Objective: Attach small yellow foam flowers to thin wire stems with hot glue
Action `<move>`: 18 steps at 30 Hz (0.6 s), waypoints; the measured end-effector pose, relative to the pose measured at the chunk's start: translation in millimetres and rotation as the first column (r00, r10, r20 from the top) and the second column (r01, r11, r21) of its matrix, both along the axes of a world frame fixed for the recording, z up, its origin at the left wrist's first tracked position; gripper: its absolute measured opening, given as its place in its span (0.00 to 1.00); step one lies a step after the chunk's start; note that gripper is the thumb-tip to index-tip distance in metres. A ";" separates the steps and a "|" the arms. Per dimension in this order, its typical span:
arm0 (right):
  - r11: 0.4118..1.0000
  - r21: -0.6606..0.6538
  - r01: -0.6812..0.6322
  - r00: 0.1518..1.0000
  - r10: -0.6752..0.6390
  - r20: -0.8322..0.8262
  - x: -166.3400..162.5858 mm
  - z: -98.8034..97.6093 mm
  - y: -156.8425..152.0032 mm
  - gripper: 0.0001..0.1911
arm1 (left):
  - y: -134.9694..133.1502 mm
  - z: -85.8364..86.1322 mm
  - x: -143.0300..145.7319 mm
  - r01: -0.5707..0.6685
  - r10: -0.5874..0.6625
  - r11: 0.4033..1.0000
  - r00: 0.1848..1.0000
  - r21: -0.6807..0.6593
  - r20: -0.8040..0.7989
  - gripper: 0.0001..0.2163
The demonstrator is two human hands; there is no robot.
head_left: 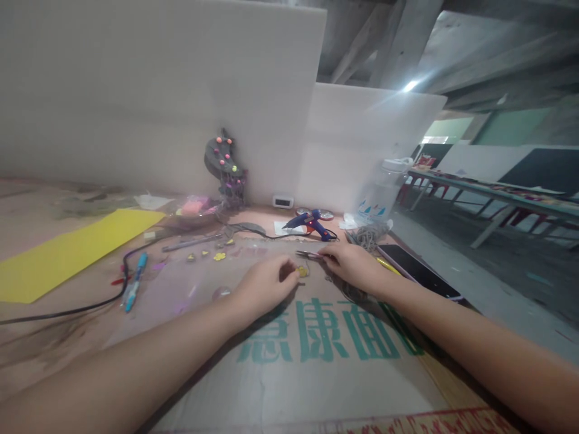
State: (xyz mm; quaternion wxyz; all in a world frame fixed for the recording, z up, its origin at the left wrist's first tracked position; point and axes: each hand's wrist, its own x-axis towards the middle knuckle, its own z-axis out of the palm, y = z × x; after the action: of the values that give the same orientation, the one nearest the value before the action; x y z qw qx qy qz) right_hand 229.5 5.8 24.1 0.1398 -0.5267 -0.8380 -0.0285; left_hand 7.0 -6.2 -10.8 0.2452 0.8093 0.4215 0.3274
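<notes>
Both forearms reach over a cardboard sheet (316, 374) printed with green characters. My left hand (266, 283) is curled, fingers pinched on a small yellow piece (302, 272) lying on the cardboard. My right hand (353, 264) is closed on small pliers (308, 255) whose tip points left, just above the yellow piece. The two hands are a few centimetres apart.
A blue glue gun (312, 222) lies beyond the hands, cable trailing left. Small yellow shapes (219, 256), a blue pen (136, 280), a yellow sheet (67, 250), a dark beaded ornament (224, 163), a phone (418, 271) and a plastic jar (380, 193) surround them. White boards stand behind.
</notes>
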 end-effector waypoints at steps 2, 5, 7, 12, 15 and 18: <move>0.996 -0.074 0.050 0.982 -0.063 -0.178 2.0 4.6 2.6 0.13 | -1.5 1.8 -0.2 0.018 -0.018 1.000 1.000 -0.002 -0.006 0.07; 0.983 -0.167 0.075 0.881 -0.144 -0.451 8.4 12.6 9.9 0.13 | -2.1 3.0 -0.1 0.028 -0.029 0.999 1.000 -0.027 -0.010 0.08; 0.984 -0.172 0.045 0.799 -0.139 -0.585 14.9 15.6 16.4 0.15 | -2.2 2.9 0.3 0.038 -0.038 0.999 0.999 -0.035 -0.007 0.08; 0.988 -0.057 0.145 0.822 -0.152 -0.549 33.2 6.4 30.9 0.13 | -2.5 0.0 0.9 0.047 -0.048 0.998 0.999 -0.046 -0.011 0.08; 0.981 -0.020 0.194 0.879 -0.183 -0.441 42.0 -4.4 36.5 0.13 | -1.5 -2.4 0.6 0.060 -0.060 0.996 0.998 -0.064 -0.009 0.08; 0.981 -0.012 0.193 0.899 -0.182 -0.398 44.5 -9.7 37.8 0.14 | 0.0 -3.9 0.1 0.064 -0.063 0.994 0.998 -0.085 0.015 0.08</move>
State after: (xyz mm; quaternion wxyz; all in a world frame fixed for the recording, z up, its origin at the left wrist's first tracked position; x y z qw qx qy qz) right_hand 273.9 43.6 14.4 0.3108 -0.5976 -0.7371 0.0539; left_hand 7.1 -6.2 -14.7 0.2923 0.8091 0.4077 0.3062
